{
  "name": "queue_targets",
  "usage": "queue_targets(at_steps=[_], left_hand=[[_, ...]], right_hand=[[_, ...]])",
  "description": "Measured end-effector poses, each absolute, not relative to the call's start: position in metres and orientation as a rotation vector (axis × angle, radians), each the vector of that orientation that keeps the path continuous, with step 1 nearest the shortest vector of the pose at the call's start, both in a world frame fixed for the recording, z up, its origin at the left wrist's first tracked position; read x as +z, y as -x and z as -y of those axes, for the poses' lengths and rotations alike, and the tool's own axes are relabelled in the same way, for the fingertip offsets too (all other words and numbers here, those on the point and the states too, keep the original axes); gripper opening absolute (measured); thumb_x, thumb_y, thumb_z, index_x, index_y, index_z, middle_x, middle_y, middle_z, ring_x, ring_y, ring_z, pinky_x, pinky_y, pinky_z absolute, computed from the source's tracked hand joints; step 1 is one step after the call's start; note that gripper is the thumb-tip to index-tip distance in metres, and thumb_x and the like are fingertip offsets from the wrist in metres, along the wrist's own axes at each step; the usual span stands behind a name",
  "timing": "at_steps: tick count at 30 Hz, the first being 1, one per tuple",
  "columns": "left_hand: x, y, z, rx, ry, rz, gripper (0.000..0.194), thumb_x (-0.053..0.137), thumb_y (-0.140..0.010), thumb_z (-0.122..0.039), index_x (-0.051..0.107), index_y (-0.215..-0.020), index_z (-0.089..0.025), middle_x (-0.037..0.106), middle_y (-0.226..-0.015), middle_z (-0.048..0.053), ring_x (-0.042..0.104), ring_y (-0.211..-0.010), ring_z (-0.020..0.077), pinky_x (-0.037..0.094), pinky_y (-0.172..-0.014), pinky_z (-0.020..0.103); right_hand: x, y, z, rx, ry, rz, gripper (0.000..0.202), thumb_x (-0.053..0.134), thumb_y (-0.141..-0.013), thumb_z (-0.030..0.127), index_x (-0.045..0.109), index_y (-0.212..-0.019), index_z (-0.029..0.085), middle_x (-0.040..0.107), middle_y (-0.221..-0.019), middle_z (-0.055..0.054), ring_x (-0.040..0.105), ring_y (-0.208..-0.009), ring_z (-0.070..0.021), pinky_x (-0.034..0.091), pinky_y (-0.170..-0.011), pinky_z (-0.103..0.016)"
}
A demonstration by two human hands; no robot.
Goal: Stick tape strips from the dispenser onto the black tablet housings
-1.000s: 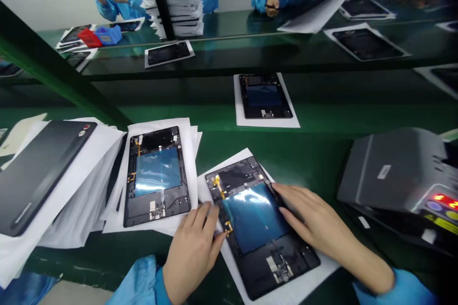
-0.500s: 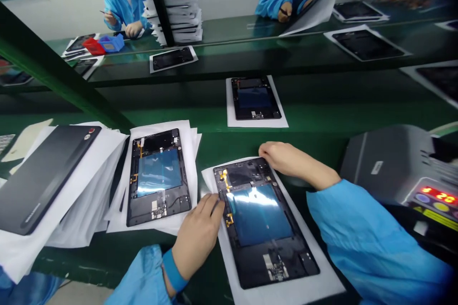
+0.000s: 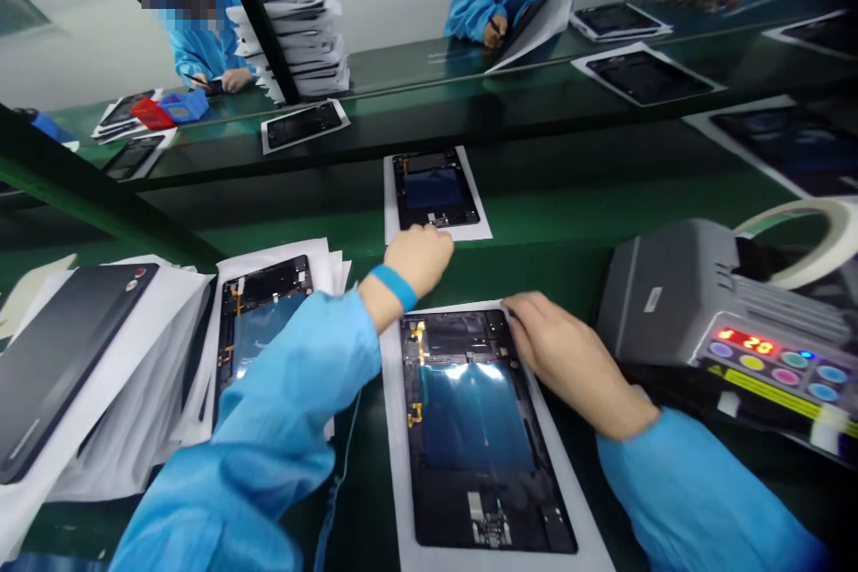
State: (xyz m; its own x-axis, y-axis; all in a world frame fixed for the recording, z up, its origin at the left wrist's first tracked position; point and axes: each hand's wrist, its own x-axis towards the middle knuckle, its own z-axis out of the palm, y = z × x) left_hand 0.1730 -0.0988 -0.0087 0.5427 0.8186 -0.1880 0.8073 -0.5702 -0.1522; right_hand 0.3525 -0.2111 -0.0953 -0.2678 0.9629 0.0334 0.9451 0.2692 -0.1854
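Observation:
Before me an opened tablet (image 3: 492, 500), with a blue film-covered battery (image 3: 475, 429), lies on a white sheet (image 3: 399, 483). At its far right corner is my right hand (image 3: 559, 357), fingers bent together; a small dark bit shows at the fingertips, too small to name. My left hand (image 3: 419, 261), with a blue wristband (image 3: 395, 286), is curled beyond the near tablet, in front of the lower edge of a second opened tablet (image 3: 435, 188). What its fingers hold, if anything, is hidden. My left sleeve partly covers a third opened tablet (image 3: 264, 295).
At left, a closed dark tablet (image 3: 67, 349) lies on a pile of paper sheets (image 3: 134, 438). A grey machine (image 3: 670, 286) with a red display and a tape roll (image 3: 824, 241) stand at right. Co-workers in blue sit across the bench. A green post (image 3: 100, 188) slants at left.
My left hand has left the near tablet's left edge and reached forward to the farther tablet. My right hand stays at the corner, turned slightly. The view has shifted a little.

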Motion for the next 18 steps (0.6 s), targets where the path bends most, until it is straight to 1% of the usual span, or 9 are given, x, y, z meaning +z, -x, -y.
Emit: queue_targets(at_steps=[2, 4, 6, 7, 9, 11, 13, 16, 18], left_hand=[[-0.033, -0.179, 0.059, 0.408, 2.71, 1.421, 0.025, 0.059, -0.089, -0.019, 0.06, -0.111, -0.006, 0.063, -0.109, 0.017, 0.061, -0.105, 0.0289, 0.053, -0.083, 0.038], [-0.05, -0.177, 0.035, 0.45, 2.709, 1.376, 0.025, 0.059, -0.091, -0.022, 0.06, -0.111, -0.009, 0.063, -0.111, 0.013, 0.063, -0.102, 0.0245, 0.054, -0.083, 0.038], [-0.058, -0.173, 0.023, 0.476, 2.696, 1.317, 0.023, 0.058, -0.092, -0.025, 0.06, -0.111, -0.012, 0.063, -0.111, 0.009, 0.063, -0.098, 0.0207, 0.054, -0.084, 0.039], [-0.06, -0.171, 0.021, 0.482, 2.683, 1.29, 0.022, 0.058, -0.093, -0.025, 0.059, -0.112, -0.013, 0.063, -0.11, 0.008, 0.063, -0.097, 0.0197, 0.055, -0.083, 0.039], [-0.06, -0.168, 0.019, 0.49, 2.647, 1.252, 0.02, 0.054, -0.094, -0.018, 0.058, -0.112, -0.012, 0.064, -0.108, 0.008, 0.064, -0.097, 0.0188, 0.055, -0.081, 0.035], [-0.055, -0.168, 0.02, 0.497, 2.615, 1.229, 0.02, 0.048, -0.093, -0.01, 0.057, -0.111, -0.008, 0.065, -0.104, 0.009, 0.065, -0.096, 0.0172, 0.053, -0.079, 0.027], [-0.042, -0.173, 0.023, 0.488, 2.606, 1.196, 0.023, 0.037, -0.096, -0.008, 0.056, -0.108, -0.005, 0.065, -0.1, 0.007, 0.066, -0.095, 0.0146, 0.05, -0.078, 0.022], [-0.008, -0.183, 0.041, 0.409, 2.631, 1.115, 0.038, 0.019, -0.098, -0.013, 0.056, -0.101, -0.003, 0.063, -0.092, 0.002, 0.066, -0.092, 0.0131, 0.048, -0.08, 0.023], [0.017, -0.183, 0.066, 0.32, 2.657, 1.067, 0.04, 0.018, -0.098, -0.017, 0.056, -0.097, -0.006, 0.062, -0.087, 0.001, 0.067, -0.084, 0.0139, 0.05, -0.077, 0.025]], right_hand=[[-0.102, -0.36, 0.234, 0.131, 1.54, 2.327, 0.027, 0.033, -0.098, 0.023, 0.054, -0.115, 0.017, 0.06, -0.112, -0.01, 0.061, -0.096, -0.0194, 0.05, -0.082, -0.03], [-0.109, -0.365, 0.25, 0.055, 1.349, 2.285, 0.027, 0.034, -0.098, 0.023, 0.055, -0.114, 0.017, 0.063, -0.108, -0.009, 0.062, -0.093, -0.0185, 0.052, -0.08, -0.03], [-0.114, -0.368, 0.256, 0.023, 1.273, 2.282, 0.028, 0.035, -0.097, 0.022, 0.056, -0.114, 0.017, 0.064, -0.105, -0.008, 0.063, -0.088, -0.0181, 0.054, -0.075, -0.031], [-0.115, -0.37, 0.256, 0.017, 1.254, 2.288, 0.029, 0.035, -0.097, 0.021, 0.057, -0.115, 0.017, 0.065, -0.104, -0.008, 0.063, -0.086, -0.0182, 0.054, -0.074, -0.032], [-0.116, -0.373, 0.253, 0.002, 1.227, 2.307, 0.03, 0.035, -0.095, 0.019, 0.059, -0.114, 0.018, 0.066, -0.103, -0.007, 0.063, -0.083, -0.0186, 0.054, -0.071, -0.034], [-0.115, -0.378, 0.249, -0.022, 1.232, 2.318, 0.032, 0.034, -0.094, 0.017, 0.06, -0.112, 0.018, 0.066, -0.101, -0.007, 0.063, -0.081, -0.0191, 0.053, -0.071, -0.035], [-0.112, -0.382, 0.247, -0.019, 1.28, 2.329, 0.03, 0.036, -0.094, 0.018, 0.061, -0.11, 0.018, 0.066, -0.1, -0.008, 0.062, -0.081, -0.0196, 0.051, -0.071, -0.035], [-0.101, -0.382, 0.247, 0.042, 1.362, 2.379, 0.023, 0.045, -0.093, 0.019, 0.061, -0.11, 0.018, 0.065, -0.099, -0.008, 0.06, -0.083, -0.0204, 0.049, -0.073, -0.035], [-0.092, -0.382, 0.251, 0.087, 1.381, 2.411, 0.021, 0.051, -0.092, 0.02, 0.061, -0.109, 0.018, 0.065, -0.097, -0.007, 0.059, -0.084, -0.0201, 0.048, -0.074, -0.034]])
